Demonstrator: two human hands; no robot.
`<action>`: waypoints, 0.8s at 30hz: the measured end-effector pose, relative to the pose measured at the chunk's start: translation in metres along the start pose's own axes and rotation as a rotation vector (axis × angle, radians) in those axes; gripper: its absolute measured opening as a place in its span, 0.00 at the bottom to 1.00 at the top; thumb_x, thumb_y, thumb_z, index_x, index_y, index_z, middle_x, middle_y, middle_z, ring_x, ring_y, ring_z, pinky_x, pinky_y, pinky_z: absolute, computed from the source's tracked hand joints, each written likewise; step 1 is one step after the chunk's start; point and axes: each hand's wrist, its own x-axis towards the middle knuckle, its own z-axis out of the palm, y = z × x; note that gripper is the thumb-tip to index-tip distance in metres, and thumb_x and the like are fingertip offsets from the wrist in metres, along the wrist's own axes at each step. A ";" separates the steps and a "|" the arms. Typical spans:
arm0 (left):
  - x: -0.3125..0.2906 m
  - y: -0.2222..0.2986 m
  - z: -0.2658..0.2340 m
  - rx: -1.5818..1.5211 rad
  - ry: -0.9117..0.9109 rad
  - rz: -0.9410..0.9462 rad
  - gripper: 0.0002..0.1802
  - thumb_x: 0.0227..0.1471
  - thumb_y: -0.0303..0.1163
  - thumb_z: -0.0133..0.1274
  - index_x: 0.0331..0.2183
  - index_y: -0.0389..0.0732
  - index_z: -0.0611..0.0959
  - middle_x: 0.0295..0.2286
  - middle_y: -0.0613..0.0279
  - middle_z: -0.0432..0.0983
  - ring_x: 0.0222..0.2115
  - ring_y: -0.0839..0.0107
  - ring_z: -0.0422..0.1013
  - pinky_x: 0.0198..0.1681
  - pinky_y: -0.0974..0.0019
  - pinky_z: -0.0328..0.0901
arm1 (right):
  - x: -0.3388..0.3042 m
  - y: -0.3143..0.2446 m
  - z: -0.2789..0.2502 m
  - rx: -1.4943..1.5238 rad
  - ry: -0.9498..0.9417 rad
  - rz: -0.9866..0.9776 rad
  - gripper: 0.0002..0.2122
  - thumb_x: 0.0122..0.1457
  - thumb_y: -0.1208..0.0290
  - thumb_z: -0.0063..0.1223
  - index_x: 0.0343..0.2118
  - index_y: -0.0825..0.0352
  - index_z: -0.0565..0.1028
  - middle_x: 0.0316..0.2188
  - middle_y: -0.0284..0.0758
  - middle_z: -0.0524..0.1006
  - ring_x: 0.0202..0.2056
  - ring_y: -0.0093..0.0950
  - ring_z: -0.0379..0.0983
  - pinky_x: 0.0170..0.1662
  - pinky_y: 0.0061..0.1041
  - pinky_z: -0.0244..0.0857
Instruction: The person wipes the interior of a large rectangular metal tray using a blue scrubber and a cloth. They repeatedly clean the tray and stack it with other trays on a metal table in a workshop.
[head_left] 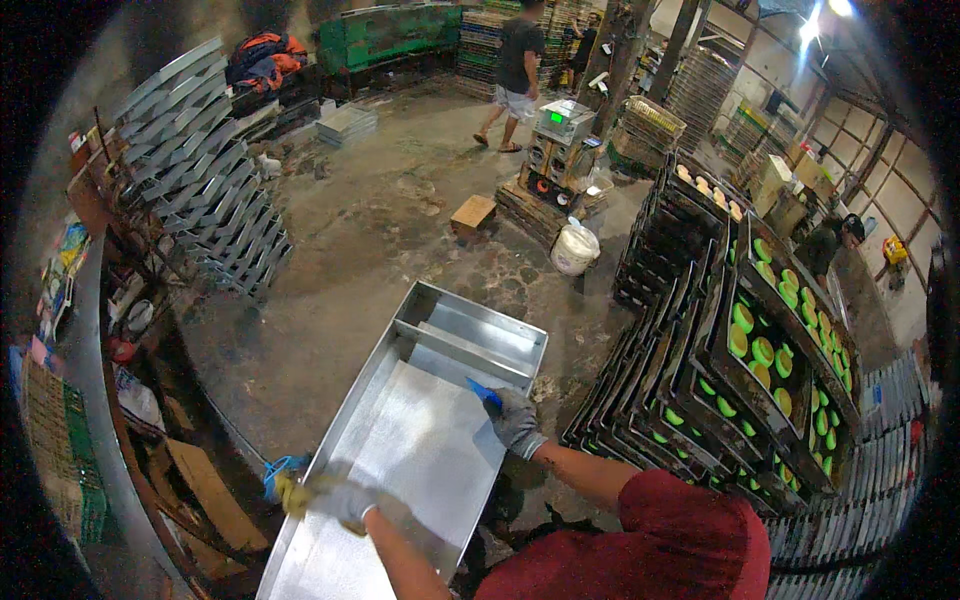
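Observation:
A long shallow metal tray [390,440] with a crosswise divider near its far end lies slanted in front of me. My right hand [517,424], in a grey work glove, is closed on a small blue flat tool, perhaps a scraper [484,391], above the tray's right side. Over the left rim is my left hand [325,500], in a glove with yellowish fingers, smeared by motion. A tangle of blue string [284,474] shows at its fingertips; whether the hand grips it cannot be made out.
Dark trays of green round buns [762,350] stand stacked at right. Metal trays [200,170] pile up at left, beside a curved metal edge [110,440]. Ahead are a white bucket [575,250], a cardboard box [473,214], a scale [565,120] and a walking person [518,70].

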 end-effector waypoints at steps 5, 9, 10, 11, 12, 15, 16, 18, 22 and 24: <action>-0.019 0.048 0.026 0.103 -0.564 0.476 0.27 0.61 0.33 0.52 0.59 0.33 0.70 0.51 0.46 0.76 0.50 0.53 0.73 0.58 0.59 0.65 | 0.004 0.001 0.002 0.022 -0.006 -0.016 0.11 0.64 0.62 0.55 0.40 0.65 0.78 0.32 0.47 0.79 0.35 0.51 0.76 0.38 0.47 0.69; 0.021 0.022 -0.055 -0.972 -0.773 0.107 0.24 0.64 0.41 0.53 0.55 0.36 0.76 0.50 0.54 0.76 0.50 0.63 0.73 0.59 0.61 0.65 | 0.005 0.001 -0.009 -0.050 -0.116 0.060 0.11 0.62 0.63 0.56 0.41 0.64 0.79 0.32 0.46 0.80 0.36 0.50 0.77 0.40 0.46 0.70; 0.038 -0.006 -0.077 -1.010 -0.668 0.002 0.24 0.64 0.41 0.53 0.54 0.36 0.76 0.49 0.54 0.76 0.49 0.63 0.73 0.58 0.61 0.65 | 0.002 0.007 -0.009 -0.056 -0.113 0.057 0.11 0.62 0.63 0.56 0.41 0.64 0.79 0.33 0.46 0.80 0.36 0.50 0.77 0.40 0.46 0.70; 0.056 -0.036 -0.106 -0.888 -0.496 -0.049 0.23 0.64 0.41 0.53 0.53 0.36 0.76 0.49 0.54 0.76 0.48 0.63 0.73 0.57 0.61 0.65 | 0.003 -0.001 -0.019 -0.047 -0.163 0.150 0.13 0.64 0.60 0.50 0.39 0.64 0.80 0.33 0.47 0.80 0.38 0.52 0.78 0.41 0.50 0.70; 0.072 -0.068 -0.141 -0.736 -0.305 -0.077 0.22 0.64 0.41 0.53 0.53 0.36 0.77 0.48 0.55 0.77 0.48 0.64 0.73 0.56 0.61 0.66 | 0.006 -0.007 -0.014 -0.028 -0.161 0.114 0.13 0.65 0.60 0.50 0.39 0.64 0.80 0.32 0.47 0.80 0.38 0.52 0.78 0.41 0.50 0.70; 0.090 -0.105 -0.179 -0.445 -0.030 -0.134 0.20 0.63 0.40 0.53 0.50 0.37 0.78 0.46 0.55 0.77 0.46 0.64 0.74 0.54 0.60 0.67 | -0.005 0.016 0.003 -0.079 -0.129 0.127 0.12 0.63 0.61 0.52 0.40 0.64 0.80 0.32 0.47 0.80 0.37 0.51 0.78 0.41 0.48 0.70; 0.092 -0.109 -0.177 -0.401 0.014 -0.139 0.19 0.63 0.40 0.53 0.49 0.37 0.78 0.45 0.55 0.77 0.45 0.64 0.74 0.53 0.60 0.67 | 0.002 0.013 0.011 -0.140 -0.111 0.168 0.11 0.62 0.62 0.55 0.40 0.64 0.79 0.32 0.47 0.80 0.37 0.51 0.78 0.40 0.47 0.71; 0.096 -0.115 -0.169 -0.373 0.067 -0.153 0.18 0.62 0.40 0.53 0.48 0.38 0.79 0.44 0.55 0.78 0.44 0.65 0.74 0.51 0.60 0.67 | 0.003 0.016 0.013 -0.141 -0.112 0.161 0.11 0.62 0.62 0.55 0.41 0.63 0.79 0.33 0.47 0.80 0.37 0.51 0.77 0.40 0.46 0.70; 0.094 -0.110 -0.134 -0.408 0.078 -0.148 0.16 0.61 0.39 0.53 0.45 0.39 0.80 0.42 0.56 0.78 0.41 0.65 0.74 0.48 0.60 0.69 | 0.004 -0.006 -0.016 -0.004 -0.116 0.041 0.13 0.65 0.58 0.49 0.40 0.62 0.80 0.34 0.47 0.80 0.39 0.51 0.77 0.41 0.49 0.69; 0.082 -0.099 -0.117 -0.499 0.070 -0.136 0.14 0.61 0.39 0.53 0.43 0.40 0.81 0.40 0.56 0.79 0.40 0.66 0.75 0.46 0.60 0.69 | 0.007 -0.004 -0.005 0.028 -0.080 0.011 0.12 0.63 0.60 0.52 0.40 0.63 0.80 0.34 0.47 0.80 0.38 0.50 0.77 0.40 0.47 0.70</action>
